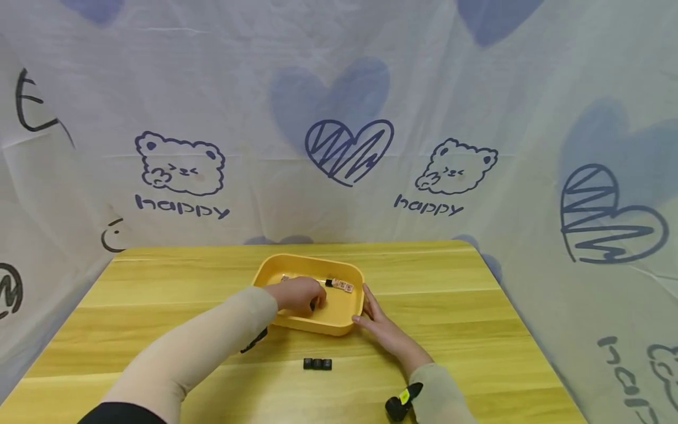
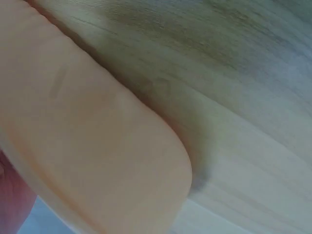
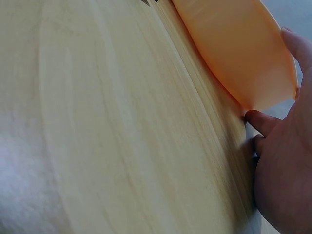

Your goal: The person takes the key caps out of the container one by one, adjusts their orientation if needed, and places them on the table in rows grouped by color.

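Observation:
A yellow plastic tray (image 1: 339, 327) sits on the wooden table. My left hand (image 1: 301, 294) reaches down into it with curled fingers, and a small black block (image 1: 312, 305) shows at the fingertips. My right hand (image 1: 382, 330) holds the tray's right end, thumb at the rim and fingers against the outer side. In the right wrist view the thumb (image 3: 297, 46) lies at the rim, with other fingertips low by the base. Behind the left hand, a row of pale patterned blocks (image 1: 342, 285) with a black one lies in the tray. The left wrist view shows mostly the tray's outer wall (image 2: 97, 126).
Three small black blocks (image 1: 318, 364) stand side by side on the table (image 1: 455, 306) in front of the tray. A white cloth (image 1: 254, 194) printed with hearts and bears hangs behind the table and along its sides.

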Action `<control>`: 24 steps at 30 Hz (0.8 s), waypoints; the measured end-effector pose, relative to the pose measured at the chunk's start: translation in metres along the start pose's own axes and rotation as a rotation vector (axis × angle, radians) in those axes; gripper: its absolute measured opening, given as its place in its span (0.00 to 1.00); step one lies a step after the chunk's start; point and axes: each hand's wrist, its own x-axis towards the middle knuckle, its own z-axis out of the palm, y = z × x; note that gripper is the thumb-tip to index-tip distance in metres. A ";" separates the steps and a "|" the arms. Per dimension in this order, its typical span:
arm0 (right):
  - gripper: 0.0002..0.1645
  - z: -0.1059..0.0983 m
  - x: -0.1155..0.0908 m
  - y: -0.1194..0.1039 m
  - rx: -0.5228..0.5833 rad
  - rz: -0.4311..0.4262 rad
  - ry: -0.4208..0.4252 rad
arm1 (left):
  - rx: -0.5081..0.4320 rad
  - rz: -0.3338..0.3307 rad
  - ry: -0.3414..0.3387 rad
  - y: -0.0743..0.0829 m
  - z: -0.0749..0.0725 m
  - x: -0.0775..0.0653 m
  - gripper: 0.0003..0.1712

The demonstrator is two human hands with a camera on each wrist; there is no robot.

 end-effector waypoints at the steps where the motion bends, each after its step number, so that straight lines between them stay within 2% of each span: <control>1: 0.51 0.000 0.002 0.004 -0.001 -0.001 0.004 | -0.001 -0.009 0.005 0.000 -0.001 -0.001 0.15; 6: 0.51 -0.001 0.011 0.022 -0.009 -0.004 0.013 | -0.034 0.000 0.061 0.004 -0.009 -0.010 0.13; 11: 0.50 -0.001 0.011 0.024 -0.027 -0.012 0.025 | -0.075 0.045 0.137 0.008 -0.020 -0.022 0.10; 16: 0.50 -0.001 0.010 0.024 -0.032 -0.021 0.030 | -0.130 0.057 0.199 0.009 -0.026 -0.036 0.10; 24: 0.50 0.001 0.010 0.023 -0.029 -0.026 0.026 | -0.216 0.164 0.298 0.014 -0.030 -0.066 0.12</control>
